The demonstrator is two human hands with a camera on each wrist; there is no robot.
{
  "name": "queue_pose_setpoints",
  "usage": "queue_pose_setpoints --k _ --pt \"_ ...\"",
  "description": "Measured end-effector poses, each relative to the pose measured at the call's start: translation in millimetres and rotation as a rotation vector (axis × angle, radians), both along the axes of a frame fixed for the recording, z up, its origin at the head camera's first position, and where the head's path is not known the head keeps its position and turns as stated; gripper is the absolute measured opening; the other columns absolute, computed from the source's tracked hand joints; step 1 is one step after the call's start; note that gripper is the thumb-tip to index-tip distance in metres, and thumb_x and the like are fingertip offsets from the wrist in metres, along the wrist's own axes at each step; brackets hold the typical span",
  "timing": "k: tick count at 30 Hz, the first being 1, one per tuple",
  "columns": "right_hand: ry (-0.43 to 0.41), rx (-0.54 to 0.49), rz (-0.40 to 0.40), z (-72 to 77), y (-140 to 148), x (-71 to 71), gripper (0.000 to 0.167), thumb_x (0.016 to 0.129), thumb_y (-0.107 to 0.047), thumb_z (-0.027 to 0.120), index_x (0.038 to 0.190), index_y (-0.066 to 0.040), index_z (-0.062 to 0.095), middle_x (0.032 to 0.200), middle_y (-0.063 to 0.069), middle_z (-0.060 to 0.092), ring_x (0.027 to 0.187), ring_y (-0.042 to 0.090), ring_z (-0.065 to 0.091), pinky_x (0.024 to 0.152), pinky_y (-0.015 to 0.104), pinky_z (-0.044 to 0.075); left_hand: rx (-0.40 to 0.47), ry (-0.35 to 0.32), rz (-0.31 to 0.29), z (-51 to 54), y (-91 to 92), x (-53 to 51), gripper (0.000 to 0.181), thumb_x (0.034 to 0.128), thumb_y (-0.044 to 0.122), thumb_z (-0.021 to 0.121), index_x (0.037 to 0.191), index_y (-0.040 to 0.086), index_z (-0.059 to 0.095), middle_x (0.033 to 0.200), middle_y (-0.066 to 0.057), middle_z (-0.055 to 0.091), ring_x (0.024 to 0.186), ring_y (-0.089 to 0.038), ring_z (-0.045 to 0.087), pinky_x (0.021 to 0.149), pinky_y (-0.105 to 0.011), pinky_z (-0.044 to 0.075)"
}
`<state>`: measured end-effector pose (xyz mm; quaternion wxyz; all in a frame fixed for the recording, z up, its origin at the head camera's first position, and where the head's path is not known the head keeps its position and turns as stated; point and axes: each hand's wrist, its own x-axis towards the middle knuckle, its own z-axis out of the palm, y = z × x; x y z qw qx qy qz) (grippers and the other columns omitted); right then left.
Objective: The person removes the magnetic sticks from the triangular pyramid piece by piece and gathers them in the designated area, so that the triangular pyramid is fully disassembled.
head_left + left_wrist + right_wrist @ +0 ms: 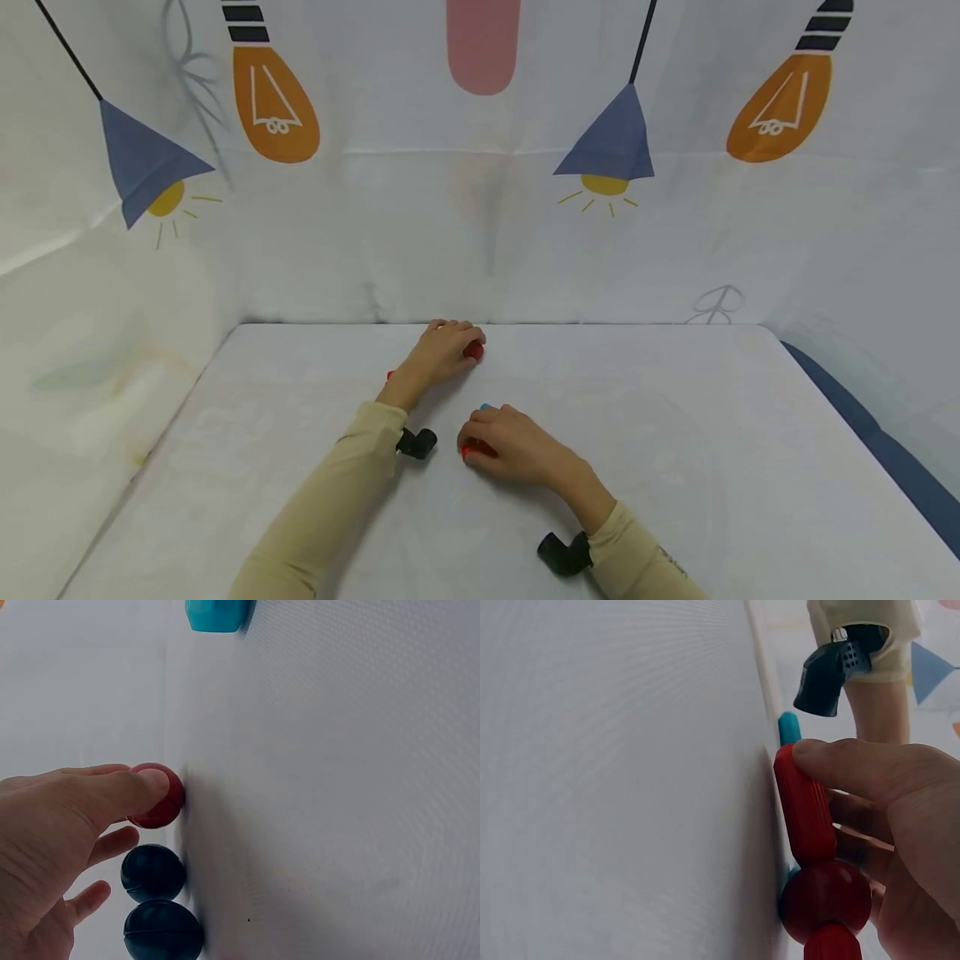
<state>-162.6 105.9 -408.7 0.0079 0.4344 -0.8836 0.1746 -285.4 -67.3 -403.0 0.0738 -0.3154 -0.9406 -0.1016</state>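
At the far edge of the table, my left hand point(438, 350) pinches a dark red ball point(157, 796) with the thumb against it. Two dark blue balls point(154, 873) lie beside that hand, below the red ball in the left wrist view. Nearer the body, my right hand point(517, 446) grips a red ridged rod point(806, 810), thumb near one end. The rod's other end meets a dark red ball point(825, 901), beyond which a second red rod point(832, 943) shows. Behind the gripped rod, a teal piece point(788, 727) sticks out, mostly hidden.
A teal piece point(217, 613) sits at the top of the left wrist view. Black wrist cameras point(417, 443) hang under both sleeves. The white table point(637, 417) ends at a printed cloth wall point(420, 233).
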Motion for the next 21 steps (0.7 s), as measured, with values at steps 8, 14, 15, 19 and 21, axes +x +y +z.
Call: queue_pose_setpoints --k 8,14,15,19,21 --pt "-0.050 -0.031 -0.006 4.8 4 -1.5 0.009 0.092 -0.027 0.061 0.098 -0.024 0.066 0.093 -0.015 0.059 0.084 0.000 0.051 0.077 0.022 0.041 0.181 0.001 -0.060 4.3 -5.2 16.0 0.028 0.0888 0.015 0.065 0.116 0.014 0.061 0.121 -0.002 0.059 0.111 -0.022 0.056 0.099 -0.040 0.043" --pt "-0.156 -0.044 -0.047 20.3 11 -4.2 0.010 0.093 -0.025 0.059 0.099 -0.021 0.066 0.093 -0.013 0.061 0.081 0.003 0.053 0.078 0.023 0.046 0.313 -0.214 -0.197 4.7 -11.6 50.2 0.027 0.0920 0.003 0.055 0.117 0.010 0.061 0.118 -0.003 0.061 0.110 -0.019 0.056 0.093 -0.034 0.048" --pt "-0.192 -0.033 -0.057 23.5 12 -3.8 0.010 0.093 -0.024 0.059 0.100 -0.020 0.066 0.090 -0.013 0.061 0.078 0.003 0.054 0.074 0.022 0.047 0.306 -0.262 -0.215 2.8 -12.0 54.8 0.028 0.0922 0.002 0.054 0.118 0.010 0.061 0.119 -0.002 0.061 0.113 -0.018 0.056 0.096 -0.034 0.047" --pt "-0.355 0.031 -0.104 30.9 16 0.3 0.014 0.094 -0.027 0.057 0.104 -0.019 0.064 0.068 -0.012 0.057 0.058 0.002 0.048 0.056 0.019 0.041 0.273 -0.382 -0.291 -8.1 -11.3 67.0 0.036 0.0909 -0.002 0.051 0.123 0.013 0.059 0.124 0.002 0.060 0.118 -0.015 0.053 0.102 -0.034 0.043" --pt "-0.402 0.060 -0.115 32.6 17 3.4 0.017 0.094 -0.029 0.057 0.106 -0.019 0.063 0.062 -0.011 0.051 0.053 0.004 0.046 0.052 0.020 0.038 0.253 -0.403 -0.330 -12.6 -9.3 69.9 0.037 0.0902 -0.001 0.052 0.124 0.014 0.059 0.124 0.003 0.060 0.117 -0.014 0.053 0.102 -0.033 0.043"
